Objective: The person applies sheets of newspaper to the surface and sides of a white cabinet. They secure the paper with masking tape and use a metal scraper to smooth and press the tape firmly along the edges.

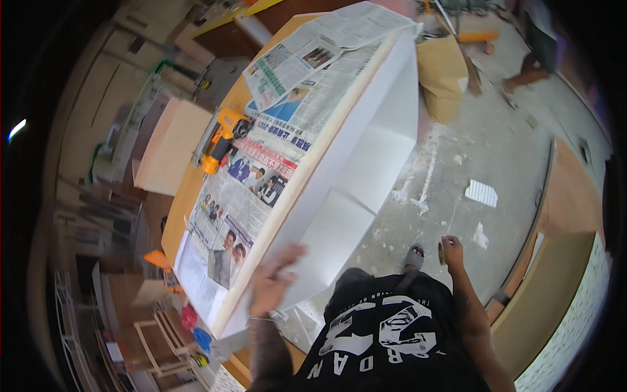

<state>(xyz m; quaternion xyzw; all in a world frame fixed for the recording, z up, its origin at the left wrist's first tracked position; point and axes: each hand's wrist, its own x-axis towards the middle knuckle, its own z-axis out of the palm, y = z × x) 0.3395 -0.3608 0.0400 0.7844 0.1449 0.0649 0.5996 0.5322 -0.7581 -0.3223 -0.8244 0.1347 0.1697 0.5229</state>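
My left hand (273, 279) is at the near end of a long white cabinet (398, 85), its fingers spread and slightly blurred. It lies over or against the cabinet's white side, just past the pale front edge; I cannot tell whether it touches. Newspaper sheets (307, 108) cover much of the cabinet's top. Among them, toward the far-left edge, an orange and black nail gun (225, 138) rests. A thin grey flat piece (220, 269) lies on the near newspaper. Out to the right, over the floor, my right hand (452, 251) is closed on a small brownish roll of tape (441, 254).
Behind the cabinet stands a brown paper bag (443, 78). A white ridged scrap (481, 193) lies on the stained concrete floor. Wooden panels (548, 300) lean along the right. Another person's leg (526, 75) shows at the far right. Boards and wooden frames (163, 346) crowd the left.
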